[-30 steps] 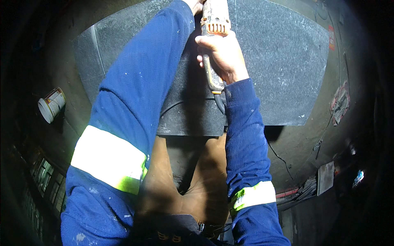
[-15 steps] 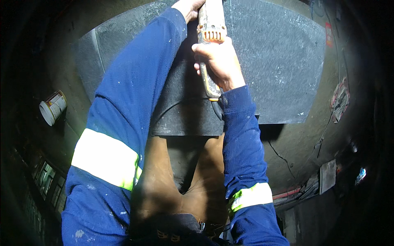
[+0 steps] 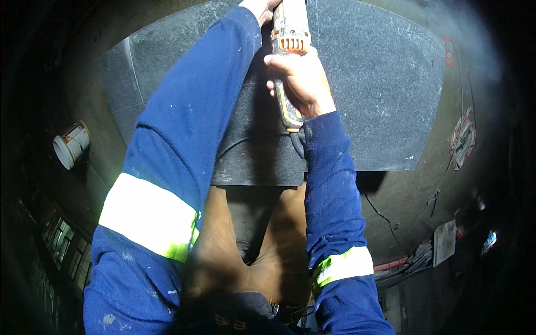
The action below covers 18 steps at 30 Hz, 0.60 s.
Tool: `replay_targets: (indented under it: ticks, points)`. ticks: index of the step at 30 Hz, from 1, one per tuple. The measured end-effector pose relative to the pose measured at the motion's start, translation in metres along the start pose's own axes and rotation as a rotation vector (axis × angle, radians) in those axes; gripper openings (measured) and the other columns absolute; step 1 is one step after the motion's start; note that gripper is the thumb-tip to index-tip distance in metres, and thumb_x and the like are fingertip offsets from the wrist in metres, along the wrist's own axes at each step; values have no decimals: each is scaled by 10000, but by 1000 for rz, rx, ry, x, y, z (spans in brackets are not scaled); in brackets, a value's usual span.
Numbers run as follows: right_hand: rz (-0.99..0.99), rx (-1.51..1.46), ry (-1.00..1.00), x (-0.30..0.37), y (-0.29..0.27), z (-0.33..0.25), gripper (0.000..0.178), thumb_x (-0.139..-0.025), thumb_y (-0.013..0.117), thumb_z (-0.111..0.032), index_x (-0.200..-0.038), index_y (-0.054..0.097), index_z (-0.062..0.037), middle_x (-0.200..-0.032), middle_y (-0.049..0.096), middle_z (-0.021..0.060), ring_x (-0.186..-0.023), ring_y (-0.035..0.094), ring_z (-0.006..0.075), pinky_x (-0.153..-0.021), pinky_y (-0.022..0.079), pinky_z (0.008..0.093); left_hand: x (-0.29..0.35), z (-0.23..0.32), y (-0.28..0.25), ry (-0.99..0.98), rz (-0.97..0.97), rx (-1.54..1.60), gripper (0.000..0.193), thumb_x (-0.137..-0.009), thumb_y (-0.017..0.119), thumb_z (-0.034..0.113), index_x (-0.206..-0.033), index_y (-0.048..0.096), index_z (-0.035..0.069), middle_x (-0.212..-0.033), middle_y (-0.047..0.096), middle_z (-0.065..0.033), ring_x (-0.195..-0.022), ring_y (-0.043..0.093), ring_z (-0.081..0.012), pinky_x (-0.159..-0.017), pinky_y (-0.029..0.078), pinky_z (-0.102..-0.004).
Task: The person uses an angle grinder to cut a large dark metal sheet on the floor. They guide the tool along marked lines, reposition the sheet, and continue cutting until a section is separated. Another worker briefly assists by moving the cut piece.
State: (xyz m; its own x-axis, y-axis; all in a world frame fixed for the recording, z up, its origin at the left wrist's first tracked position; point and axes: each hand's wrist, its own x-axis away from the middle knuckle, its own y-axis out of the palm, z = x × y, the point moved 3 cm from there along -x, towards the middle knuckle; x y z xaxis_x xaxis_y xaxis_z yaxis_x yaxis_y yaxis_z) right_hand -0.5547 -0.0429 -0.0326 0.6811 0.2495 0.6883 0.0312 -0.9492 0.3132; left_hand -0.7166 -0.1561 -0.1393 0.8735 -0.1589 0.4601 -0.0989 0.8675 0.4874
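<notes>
At the far left, a white cylindrical bucket with an orange band [image 3: 71,144] lies on its side on the dark floor [image 3: 407,206], well apart from the work. Next to it begins the large dark grey speckled stone slab [image 3: 385,95], which is flat and fills the upper middle of the view; a thin straight line runs down its left part.

Across the slab comes the person's left arm in a blue work sleeve with a yellow and silver reflective band [image 3: 148,215]. The left hand [image 3: 261,8] is at the top edge, just beside the front of the tool. It is mostly cut off by the edge of the view, so I cannot tell if it grips or only rests there.

Right of it is the yellow and black handheld power tool with orange vent slots [image 3: 289,39], which is over the upper middle of the slab, pointing away from the person. The right hand [image 3: 298,81] is clenched around the tool body, fingers wrapped on it. A black power cable [image 3: 245,142] leaves the rear end of the tool and curves to the left over the slab.

Below, the brown trousers [image 3: 279,262] of the person stand at the near edge of the slab. At the far right, a flat grey board [image 3: 445,242] lies on the floor.
</notes>
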Motion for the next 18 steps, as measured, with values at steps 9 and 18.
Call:
replay_targets:
  ticks: [9, 18]
  points:
    - [81, -23, 5, 15, -3, 5, 586, -823, 804, -103, -1239, 412, 25, -800, 624, 105, -541, 647, 176, -461, 571, 313, 25, -4, 8, -82, 64, -75, 305, -988, 689, 334, -1187, 710, 103, -1054, 706, -37, -919, 654, -152, -822, 545, -338]
    - [119, -95, -9, 32, 1, 9, 304, -831, 779, -72, -1040, 572, 6, -723, 618, 69, -507, 618, 160, -450, 555, 300, 38, -8, 15, -5, 60, -38, 301, -988, 687, 329, -1173, 712, 93, -1044, 701, -37, -898, 651, -155, -812, 548, -347]
